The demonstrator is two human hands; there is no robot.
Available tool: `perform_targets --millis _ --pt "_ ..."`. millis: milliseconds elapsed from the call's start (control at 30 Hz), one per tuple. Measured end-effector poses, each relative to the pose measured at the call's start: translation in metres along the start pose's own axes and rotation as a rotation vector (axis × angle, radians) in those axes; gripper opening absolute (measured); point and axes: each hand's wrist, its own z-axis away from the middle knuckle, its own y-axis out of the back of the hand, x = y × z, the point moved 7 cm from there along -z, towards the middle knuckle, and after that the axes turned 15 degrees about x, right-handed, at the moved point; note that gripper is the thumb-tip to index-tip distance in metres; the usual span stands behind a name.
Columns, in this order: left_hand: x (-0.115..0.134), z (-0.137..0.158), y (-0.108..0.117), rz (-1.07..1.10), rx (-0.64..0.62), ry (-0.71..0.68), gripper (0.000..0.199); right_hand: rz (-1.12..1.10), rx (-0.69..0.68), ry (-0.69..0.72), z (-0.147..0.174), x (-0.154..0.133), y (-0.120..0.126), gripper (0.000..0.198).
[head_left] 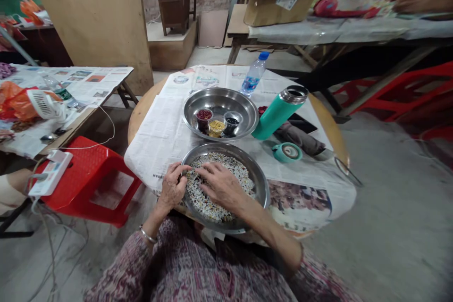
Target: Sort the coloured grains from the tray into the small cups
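A steel basin near me holds a mix of white, black and yellow grains or beans. At its left rim is my left hand, index finger reaching over the grains, thumb apart from it and the other fingers curled. My right hand lies low over the grains with its fingers spread, the tips close to my left index finger. Behind stands a second steel basin with three small clear cups: dark red beans, yellow grains and black beans.
On the newspaper-covered round table are a water bottle, a tilted green thermos, its cup-like lid and a dark grey cloth item. A red stool with a power strip stands left.
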Motion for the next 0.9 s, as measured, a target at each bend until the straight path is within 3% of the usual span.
perform_targets --millis 100,200,400,533,667,800,900 --pt "-0.001 0.000 0.000 -0.005 0.002 0.010 0.040 -0.046 -0.042 0.153 0.001 -0.025 -0.013 0.030" --pt "-0.002 0.000 0.000 -0.007 0.002 0.014 0.041 0.019 -0.068 0.205 0.005 -0.022 -0.017 0.013" --pt "-0.003 0.000 -0.001 0.006 0.007 0.004 0.040 0.193 0.011 -0.057 0.010 0.051 0.012 0.021" --pt "-0.004 0.000 -0.001 0.016 0.020 0.004 0.040 0.209 0.088 -0.228 0.009 0.072 0.023 0.021" --pt "-0.004 0.000 -0.001 0.004 0.015 0.005 0.040 0.132 0.033 -0.245 0.006 0.059 0.005 0.023" --pt "-0.003 0.000 -0.001 -0.004 0.008 -0.001 0.039 -0.130 -0.054 -0.239 0.009 0.042 -0.009 0.020" --pt "-0.003 0.000 0.000 -0.011 0.010 0.008 0.039 -0.311 -0.111 -0.230 0.019 0.028 -0.005 0.022"
